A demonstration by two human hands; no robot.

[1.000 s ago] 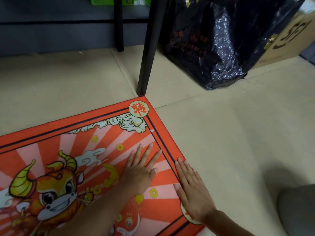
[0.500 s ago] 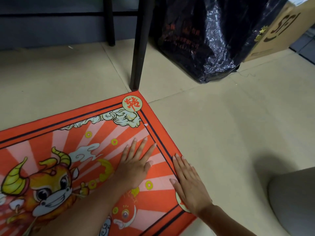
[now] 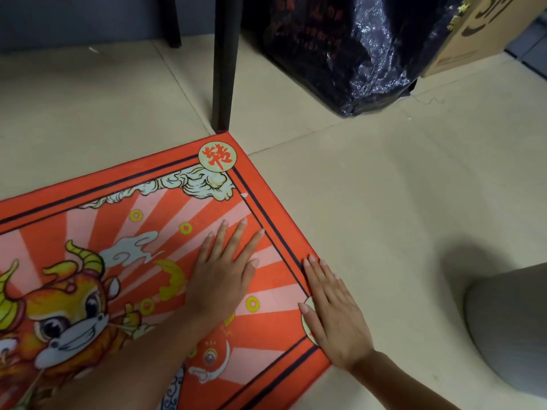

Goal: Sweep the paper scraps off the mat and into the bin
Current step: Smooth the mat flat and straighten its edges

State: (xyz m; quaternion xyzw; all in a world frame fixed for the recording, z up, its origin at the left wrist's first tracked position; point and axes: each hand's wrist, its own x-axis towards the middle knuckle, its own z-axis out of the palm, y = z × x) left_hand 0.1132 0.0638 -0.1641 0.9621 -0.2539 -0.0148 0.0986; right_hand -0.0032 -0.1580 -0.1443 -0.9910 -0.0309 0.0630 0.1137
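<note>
The left hand [image 3: 220, 278] is lying flat on the red mat [image 3: 124, 184], fingers spread. The right hand [image 3: 336, 318] is lying at its edge, fingers pressed together. A tiny white scrap [image 3: 243, 195] is sitting just beyond the left fingertips. Beige floor [image 3: 370, 187], black bag [image 3: 349, 48] behind.

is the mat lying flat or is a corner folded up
Flat. The mat lies spread on the floor, its far corner down, with the left hand and right hand resting open-fingered on it.
</note>
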